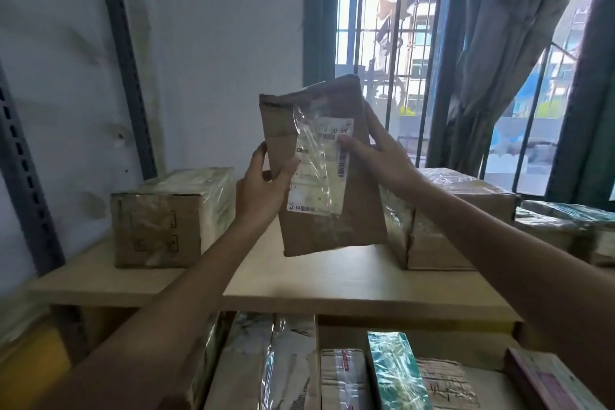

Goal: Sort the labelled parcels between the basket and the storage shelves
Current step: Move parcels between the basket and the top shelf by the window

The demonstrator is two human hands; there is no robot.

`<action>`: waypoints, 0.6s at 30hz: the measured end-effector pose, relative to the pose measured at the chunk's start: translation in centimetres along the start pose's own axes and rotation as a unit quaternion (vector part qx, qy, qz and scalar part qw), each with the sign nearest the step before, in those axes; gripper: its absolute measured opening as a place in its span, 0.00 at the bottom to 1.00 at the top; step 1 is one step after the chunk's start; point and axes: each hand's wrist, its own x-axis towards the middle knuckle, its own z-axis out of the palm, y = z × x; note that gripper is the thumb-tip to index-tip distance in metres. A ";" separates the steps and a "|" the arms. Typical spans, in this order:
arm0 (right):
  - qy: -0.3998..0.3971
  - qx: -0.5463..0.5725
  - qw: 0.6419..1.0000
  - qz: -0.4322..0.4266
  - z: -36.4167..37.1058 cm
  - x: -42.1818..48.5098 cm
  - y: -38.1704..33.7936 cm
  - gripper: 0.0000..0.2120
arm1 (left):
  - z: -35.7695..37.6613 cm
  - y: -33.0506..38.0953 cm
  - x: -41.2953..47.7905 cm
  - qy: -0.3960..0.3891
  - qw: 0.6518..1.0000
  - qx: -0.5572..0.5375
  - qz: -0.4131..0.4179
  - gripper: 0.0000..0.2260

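Head view: a flat brown parcel [361, 210] is held upright in the air, in front of the barred window [382, 27] and above the upper shelf board [332, 280], touching neither. The left hand [263, 186] grasps the parcel's lower left edge, thumb on the front face. The right hand [382, 153] grasps the right edge, with its thumb pressed on the white label [319, 170] and its fingers [374, 118] wrapped behind. The label sits under wrinkled clear film and faces the camera. A taped carton [159, 220] stands to the left on the board and a wrapped carton [449, 233] to the right, with bare board between them. Further parcels [392, 373] lie packed on the shelf below. The basket is not in view.

The step in hand appears to be reading the label to decide the destination. To do it well, keep the parcel steady, tilt it so the film throws no glare, and slide the right thumb clear of the printed lines. If this shelf is right, the gap between the cartons suits it.
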 end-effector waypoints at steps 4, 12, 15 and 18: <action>0.083 0.019 0.996 0.001 0.5 0.7 1.2 0.28 | -0.2 -0.6 -2.3 -0.135 0.990 -0.041 0.012 0.49; 0.069 0.063 0.987 0.129 4.0 1.8 4.2 0.26 | -3.4 -3.4 -3.2 -0.174 0.962 0.147 0.148 0.46; 0.041 -0.045 0.993 0.098 5.4 1.7 5.1 0.31 | -5.0 -4.4 -3.5 -0.168 0.960 0.187 0.127 0.38; -0.089 -0.032 0.986 0.134 6.4 1.3 6.1 0.34 | -6.4 -5.5 -3.4 -0.125 0.969 0.205 0.057 0.29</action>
